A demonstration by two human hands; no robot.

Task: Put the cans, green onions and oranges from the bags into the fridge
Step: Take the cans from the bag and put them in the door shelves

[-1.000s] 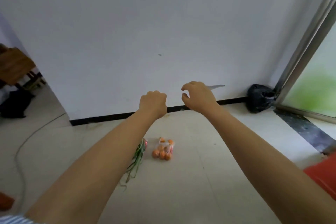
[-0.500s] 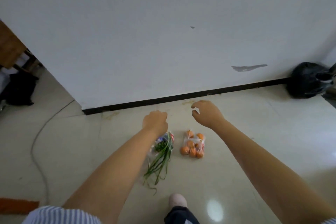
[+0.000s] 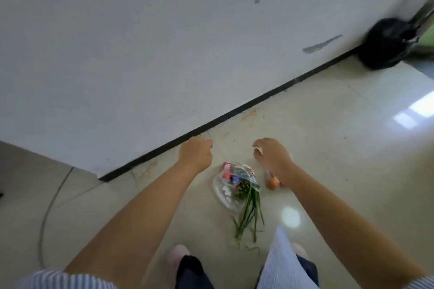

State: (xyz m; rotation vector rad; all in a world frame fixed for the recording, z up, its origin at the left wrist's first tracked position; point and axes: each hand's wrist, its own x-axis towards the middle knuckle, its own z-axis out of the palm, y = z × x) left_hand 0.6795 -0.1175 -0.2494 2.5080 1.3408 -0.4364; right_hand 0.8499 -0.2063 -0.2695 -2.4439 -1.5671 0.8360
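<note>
Landmark: the clear bag (image 3: 226, 191) lay on the pale tiled floor (image 3: 328, 148), a little out from the black skirting strip (image 3: 234, 112) at the foot of the white wall (image 3: 164, 42).
Cans: red and dark cans (image 3: 227, 170) showed through the wall-side end of the clear bag.
Green onions: the green onions (image 3: 250, 213) stuck out of the clear bag's near end, their tips fanned on the floor toward the person's feet.
Oranges: one orange (image 3: 272, 182) showed just right of the clear bag, partly behind the right wrist; the rest of that bunch was hidden, and its own bag was probably there too, though the blur made it hard to tell.
Left hand: the left hand (image 3: 196, 153) hung above the floor just left of the clear bag on its wall side, fingers curled into a loose fist, holding nothing.
Right hand: the right hand (image 3: 272, 153) hung above the floor just right of the clear bag, fingers bent and spread apart, holding nothing.
Feet: a pink slipper (image 3: 177, 253) stood on the near side of the clear bag, below dark trousers.
Corner: a black bag (image 3: 385, 47) sat against the wall, well apart from the clear bag to the far right.
</note>
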